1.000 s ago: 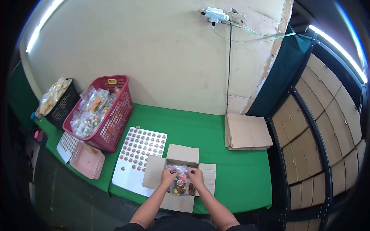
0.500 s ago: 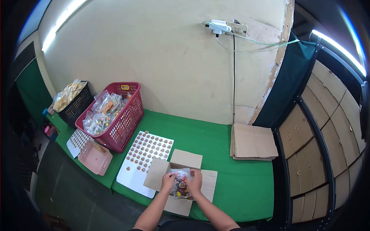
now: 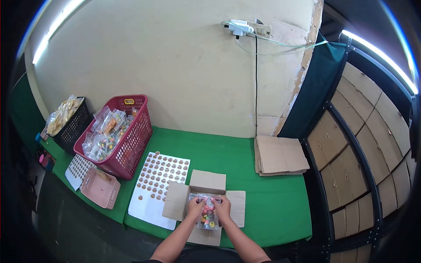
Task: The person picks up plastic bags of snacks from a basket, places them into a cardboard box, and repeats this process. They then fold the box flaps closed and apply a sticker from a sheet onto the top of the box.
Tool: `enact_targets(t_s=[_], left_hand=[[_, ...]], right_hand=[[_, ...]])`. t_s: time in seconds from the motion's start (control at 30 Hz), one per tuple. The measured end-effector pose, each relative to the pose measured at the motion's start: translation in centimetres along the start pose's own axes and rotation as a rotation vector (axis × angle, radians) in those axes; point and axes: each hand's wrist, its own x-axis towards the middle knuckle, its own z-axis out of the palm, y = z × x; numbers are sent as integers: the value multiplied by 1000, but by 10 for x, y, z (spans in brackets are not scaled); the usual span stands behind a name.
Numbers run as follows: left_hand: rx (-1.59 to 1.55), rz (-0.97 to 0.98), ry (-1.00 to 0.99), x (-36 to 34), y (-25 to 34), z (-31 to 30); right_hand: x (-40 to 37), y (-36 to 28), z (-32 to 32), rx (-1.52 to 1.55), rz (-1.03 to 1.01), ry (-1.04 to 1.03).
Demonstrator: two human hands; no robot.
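Note:
A clear plastic bag (image 3: 208, 219) with red, yellow and dark pieces inside hangs upright over an open cardboard box (image 3: 176, 200). My left hand (image 3: 197, 207) pinches the bag's top edge on the left. On the right, my right hand (image 3: 222, 207) grips the same top edge. The box's flaps are spread outward on the green cloth, and the bag hides much of its inside. Just left of the box lies a white sheet (image 3: 151, 214) with rows of small round brown stickers, partly under the left flap.
A red basket (image 3: 136, 144) full of filled bags stands at the left, beside a black basket (image 3: 79, 125) and a pink tray (image 3: 100, 188). Flattened cardboard (image 3: 281, 154) is stacked at the back right. Shelves with cardboard boxes (image 3: 344, 177) stand on the right.
The bag has turned and now hangs straighter, with my hands level at its top edge. The whole view has shifted, so most surroundings sit further left.

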Motion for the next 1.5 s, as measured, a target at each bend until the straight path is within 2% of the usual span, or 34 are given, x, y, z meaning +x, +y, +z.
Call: enact_targets(t_s=[0.03,0.07,0.13,0.27,0.33,0.4,0.47,0.53,0.6,0.67,0.7,0.73,0.77,0.8,0.83,0.87,0.9,0.93,0.97,1.0,1.07,1.13,1.2,1.27,1.33,1.37,1.43,1.5], left_hand=[[10,82,-15,1,1,-1],[10,82,-20,5,-1,-2],[129,214,14,17,-14,-8],[134,228,30,33,-29,-21],[6,98,4,33,-24,-25],[23,127,10,38,-22,-27],[40,145,8,40,-25,-30],[56,230,163,42,-26,-28],[44,195,142,31,-16,-19],[221,406,103,10,5,-3],[124,264,-77,9,7,-7],[124,258,-79,10,5,-11],[489,564,82,10,4,-15],[859,866,246,9,2,-17],[872,888,484,8,-3,-14],[878,872,480,10,-10,-17],[403,413,152,16,-18,-21],[-80,-49,-158,19,-26,-24],[-62,-97,-235,20,-33,-26],[-64,-100,-232,18,-33,-24],[-29,-33,-122,13,-33,-19],[-56,-6,-97,12,-38,-18],[-82,25,-68,8,-40,-17],[106,62,-16,0,-39,-11],[56,94,-34,0,-41,-10],[-12,48,-18,1,-42,-9],[-84,-1,4,-6,-33,3],[120,41,111,-17,-21,26]], right_hand=[[5,8,-1,-12,-48,19],[11,16,-3,-24,-101,37],[10,9,-8,-9,-43,27],[15,23,-8,81,-88,-43],[17,14,-10,123,-91,-90],[21,4,-19,-38,86,-170],[19,1,-16,-118,123,-146],[1,-12,-3,-654,-451,321],[-16,-14,4,-624,-533,56],[-19,0,8,-471,-489,-67],[-15,11,5,-469,-484,-64],[-8,22,-2,-409,-334,-190],[-6,26,-7,-348,-181,-315],[-2,30,-8,-348,-173,-315],[0,35,-8,-49,-94,-336],[1,33,-7,250,-13,-347],[-4,18,-3,374,33,-299],[-13,7,-1,371,46,-298],[-17,-5,1,207,57,-231],[-21,-10,3,45,68,-164],[-20,7,6,20,75,-149],[-8,40,11,121,-89,-197],[-3,50,6,55,-28,-224],[-7,54,5,-14,32,-251],[-18,51,6,45,50,-189],[-18,48,4,45,54,-194],[-13,39,-8,179,74,-344],[-8,32,-18,132,60,-280]])
